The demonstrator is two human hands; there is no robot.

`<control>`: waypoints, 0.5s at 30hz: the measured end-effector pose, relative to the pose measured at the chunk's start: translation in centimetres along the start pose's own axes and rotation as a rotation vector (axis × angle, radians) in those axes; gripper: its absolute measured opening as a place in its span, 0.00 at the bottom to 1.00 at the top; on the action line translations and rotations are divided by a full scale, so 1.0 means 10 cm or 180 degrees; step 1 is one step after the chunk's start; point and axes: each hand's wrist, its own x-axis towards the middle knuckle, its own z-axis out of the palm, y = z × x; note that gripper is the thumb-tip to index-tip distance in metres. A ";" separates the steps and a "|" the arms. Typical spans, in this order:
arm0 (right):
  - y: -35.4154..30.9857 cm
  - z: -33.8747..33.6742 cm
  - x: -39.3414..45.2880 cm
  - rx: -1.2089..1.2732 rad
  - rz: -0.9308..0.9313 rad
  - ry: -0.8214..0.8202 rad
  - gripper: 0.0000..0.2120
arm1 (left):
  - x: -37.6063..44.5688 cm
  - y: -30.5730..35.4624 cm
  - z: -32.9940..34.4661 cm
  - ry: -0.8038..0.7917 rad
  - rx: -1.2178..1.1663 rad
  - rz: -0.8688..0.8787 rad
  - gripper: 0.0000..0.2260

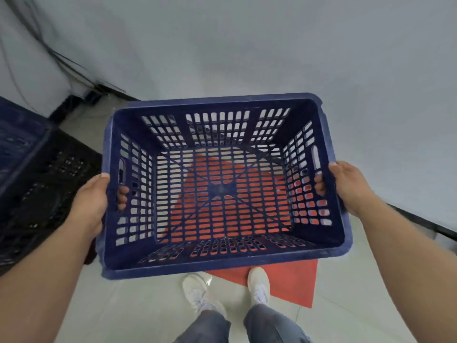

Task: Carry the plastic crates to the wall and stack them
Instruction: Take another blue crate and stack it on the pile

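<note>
I hold an empty dark blue slotted plastic crate [222,258] in the air in front of me, its open top facing up. My left hand [92,201] grips the crate's left side, fingers through the handle slot. My right hand [346,186] grips the right side the same way. A pale grey wall [247,45] rises just beyond the crate's far edge. At the left edge another blue crate [17,134] sits on top of a black crate [49,194].
A red mat [291,283] lies on the pale tiled floor under the held crate, by my white shoes [258,283]. Dark cables [74,68] run down the wall to the floor at the back left. A black skirting strip [425,221] follows the wall at the right.
</note>
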 end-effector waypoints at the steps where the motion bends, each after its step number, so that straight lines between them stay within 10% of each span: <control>1: -0.12 0.03 -0.06 -0.0023 -0.0049 -0.0087 0.13 | -0.08 0.04 -0.13 0.0026 -0.0029 -0.0020 0.13; 15: -1.94 0.68 -0.94 -0.0437 -0.1000 -0.1047 0.15 | -1.29 0.63 -1.94 0.0706 -0.0641 0.0055 0.11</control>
